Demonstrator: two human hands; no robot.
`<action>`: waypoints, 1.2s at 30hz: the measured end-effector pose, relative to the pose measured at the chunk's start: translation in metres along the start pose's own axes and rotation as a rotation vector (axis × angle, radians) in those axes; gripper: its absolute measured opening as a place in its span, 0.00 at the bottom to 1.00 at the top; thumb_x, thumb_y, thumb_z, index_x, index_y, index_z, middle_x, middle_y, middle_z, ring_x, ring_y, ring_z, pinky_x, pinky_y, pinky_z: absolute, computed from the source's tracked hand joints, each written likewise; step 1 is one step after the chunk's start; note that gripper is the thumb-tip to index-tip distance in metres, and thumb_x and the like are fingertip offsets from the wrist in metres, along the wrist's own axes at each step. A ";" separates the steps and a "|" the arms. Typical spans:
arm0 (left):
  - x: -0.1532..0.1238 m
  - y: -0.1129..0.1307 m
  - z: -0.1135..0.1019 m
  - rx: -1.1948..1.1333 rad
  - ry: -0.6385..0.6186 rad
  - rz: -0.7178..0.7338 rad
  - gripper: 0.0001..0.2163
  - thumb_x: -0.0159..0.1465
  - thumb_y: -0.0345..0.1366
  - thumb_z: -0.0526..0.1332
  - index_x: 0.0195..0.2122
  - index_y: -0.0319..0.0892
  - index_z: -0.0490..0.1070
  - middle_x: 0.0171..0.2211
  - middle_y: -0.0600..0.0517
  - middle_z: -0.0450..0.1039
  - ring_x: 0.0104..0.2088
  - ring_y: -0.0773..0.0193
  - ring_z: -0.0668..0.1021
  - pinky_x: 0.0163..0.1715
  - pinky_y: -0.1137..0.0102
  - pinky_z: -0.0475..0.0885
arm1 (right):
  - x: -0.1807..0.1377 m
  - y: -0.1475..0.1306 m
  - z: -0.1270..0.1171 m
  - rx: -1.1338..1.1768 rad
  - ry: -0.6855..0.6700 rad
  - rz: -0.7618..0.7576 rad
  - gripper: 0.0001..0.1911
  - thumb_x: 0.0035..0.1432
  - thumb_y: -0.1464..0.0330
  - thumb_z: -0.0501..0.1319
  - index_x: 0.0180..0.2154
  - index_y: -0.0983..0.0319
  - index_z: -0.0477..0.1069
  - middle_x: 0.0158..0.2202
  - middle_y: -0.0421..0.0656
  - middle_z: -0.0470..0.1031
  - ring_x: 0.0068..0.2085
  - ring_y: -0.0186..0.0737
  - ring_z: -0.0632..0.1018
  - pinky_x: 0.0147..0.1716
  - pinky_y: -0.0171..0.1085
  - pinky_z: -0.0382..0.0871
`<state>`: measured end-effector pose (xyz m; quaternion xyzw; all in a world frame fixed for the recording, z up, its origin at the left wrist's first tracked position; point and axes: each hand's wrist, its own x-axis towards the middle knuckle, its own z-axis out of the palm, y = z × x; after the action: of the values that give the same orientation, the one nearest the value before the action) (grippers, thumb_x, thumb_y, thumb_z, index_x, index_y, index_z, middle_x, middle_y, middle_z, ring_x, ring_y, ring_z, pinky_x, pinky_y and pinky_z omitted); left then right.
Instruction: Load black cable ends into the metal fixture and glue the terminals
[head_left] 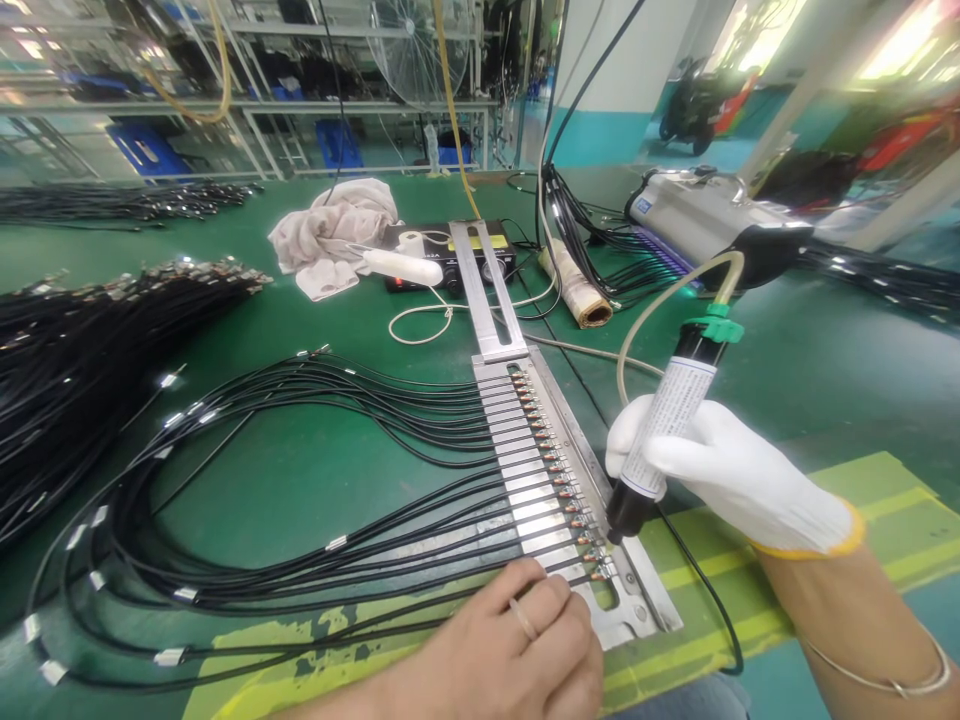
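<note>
My right hand (720, 470), in a white glove, grips a labelled dispensing syringe (671, 415) with a green cap and a clear hose. The syringe tilts down, its black tip close to the small metal connectors at the near end of a slotted metal fixture (517, 480). Black cables (420, 500) lie side by side across this fixture and loop round to the left. Bare and wearing a ring, my left hand (517, 640) rests at the fixture's near end with fingers curled beside the last cables. What its fingertips hold, if anything, is hidden.
A thick cable bundle (90, 370) lies at left. Behind the fixture are a crumpled cloth (330, 235), a black control box (499, 265) and a paper roll (577, 285). At back right, a silver device (697, 220) glows purple over cables. Yellow tape (870, 500) covers the near edge.
</note>
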<state>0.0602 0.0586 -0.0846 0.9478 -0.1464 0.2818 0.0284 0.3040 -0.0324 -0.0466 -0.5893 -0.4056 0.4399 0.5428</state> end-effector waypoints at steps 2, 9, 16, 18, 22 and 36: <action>0.000 0.000 0.000 -0.007 -0.001 0.000 0.06 0.67 0.27 0.58 0.38 0.35 0.75 0.36 0.49 0.76 0.36 0.61 0.76 0.45 0.63 0.75 | 0.000 0.000 0.000 0.006 -0.005 -0.005 0.15 0.54 0.57 0.70 0.34 0.62 0.77 0.26 0.42 0.73 0.26 0.36 0.70 0.24 0.34 0.64; -0.001 0.000 -0.002 0.002 -0.013 0.019 0.05 0.66 0.27 0.59 0.38 0.35 0.75 0.36 0.49 0.75 0.36 0.61 0.76 0.45 0.63 0.75 | 0.001 0.002 0.000 0.010 -0.020 0.017 0.15 0.54 0.57 0.70 0.36 0.61 0.78 0.27 0.42 0.74 0.26 0.36 0.71 0.25 0.33 0.66; 0.002 -0.001 -0.004 -0.009 -0.019 0.007 0.07 0.67 0.26 0.57 0.38 0.36 0.76 0.36 0.49 0.77 0.35 0.61 0.76 0.44 0.63 0.76 | 0.001 0.003 0.000 0.014 -0.026 0.001 0.15 0.54 0.56 0.70 0.35 0.61 0.79 0.27 0.42 0.74 0.26 0.35 0.71 0.24 0.32 0.65; 0.002 -0.001 -0.003 -0.005 -0.012 0.002 0.07 0.66 0.26 0.58 0.38 0.36 0.76 0.35 0.49 0.77 0.35 0.61 0.76 0.44 0.63 0.76 | 0.001 0.003 -0.001 0.009 -0.030 0.010 0.15 0.54 0.56 0.70 0.36 0.60 0.79 0.27 0.42 0.74 0.26 0.35 0.71 0.24 0.32 0.65; 0.002 0.000 -0.002 -0.011 -0.012 -0.001 0.05 0.66 0.27 0.59 0.38 0.35 0.76 0.36 0.49 0.76 0.35 0.61 0.77 0.44 0.63 0.76 | 0.000 0.003 -0.001 -0.009 -0.024 0.016 0.15 0.54 0.56 0.70 0.36 0.60 0.79 0.28 0.43 0.75 0.27 0.36 0.71 0.25 0.32 0.66; 0.004 -0.001 -0.005 -0.022 -0.020 0.002 0.08 0.66 0.26 0.58 0.38 0.36 0.77 0.36 0.49 0.78 0.34 0.60 0.78 0.43 0.63 0.78 | -0.001 0.001 -0.001 0.012 -0.052 0.017 0.16 0.54 0.55 0.70 0.36 0.61 0.79 0.28 0.43 0.76 0.26 0.35 0.72 0.25 0.32 0.67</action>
<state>0.0606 0.0593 -0.0784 0.9500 -0.1507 0.2710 0.0370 0.3049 -0.0340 -0.0475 -0.5780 -0.4120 0.4621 0.5316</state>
